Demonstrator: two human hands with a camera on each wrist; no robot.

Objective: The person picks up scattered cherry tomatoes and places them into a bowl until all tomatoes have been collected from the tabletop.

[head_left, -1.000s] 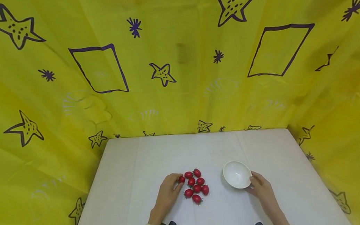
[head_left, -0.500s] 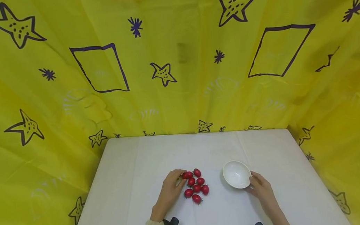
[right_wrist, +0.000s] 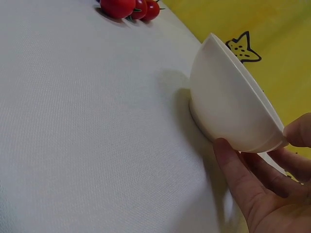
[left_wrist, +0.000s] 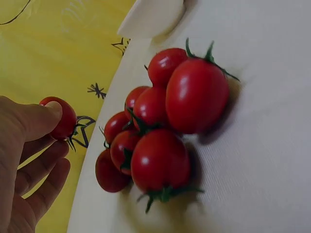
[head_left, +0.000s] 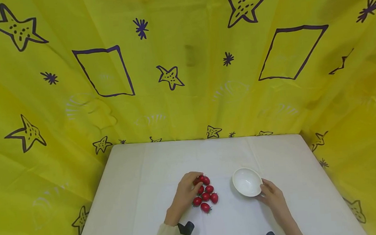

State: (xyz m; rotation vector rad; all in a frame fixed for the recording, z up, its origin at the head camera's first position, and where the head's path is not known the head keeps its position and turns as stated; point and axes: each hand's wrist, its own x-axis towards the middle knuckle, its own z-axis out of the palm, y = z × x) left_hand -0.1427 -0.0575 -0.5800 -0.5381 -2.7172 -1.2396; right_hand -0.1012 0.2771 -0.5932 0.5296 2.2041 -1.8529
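Observation:
My left hand (head_left: 186, 191) pinches a red cherry tomato (left_wrist: 67, 121) between thumb and fingers, its green stem end pointing away from the palm. The hand hangs over the far left of a bunch of cherry tomatoes (head_left: 206, 196) on the white cloth, and its fingers hide part of the bunch in the head view. On the right, a small white bowl (head_left: 247, 182) stands near the cloth, its inside bare. My right hand (head_left: 273, 196) grips its right rim, the thumb (right_wrist: 299, 131) at the edge and the other fingers against the outer wall.
White cloth (head_left: 152, 163) covers the table. A yellow curtain (head_left: 187, 106) with drawn stars hangs behind it and on both sides. Dark wrist straps (head_left: 186, 228) sit below both hands. A strip of cloth separates the tomatoes from the bowl.
My left hand has moved right and slightly away, carrying the pinched cherry tomato over the far end of the bunch. My right hand and the bowl have stayed in place.

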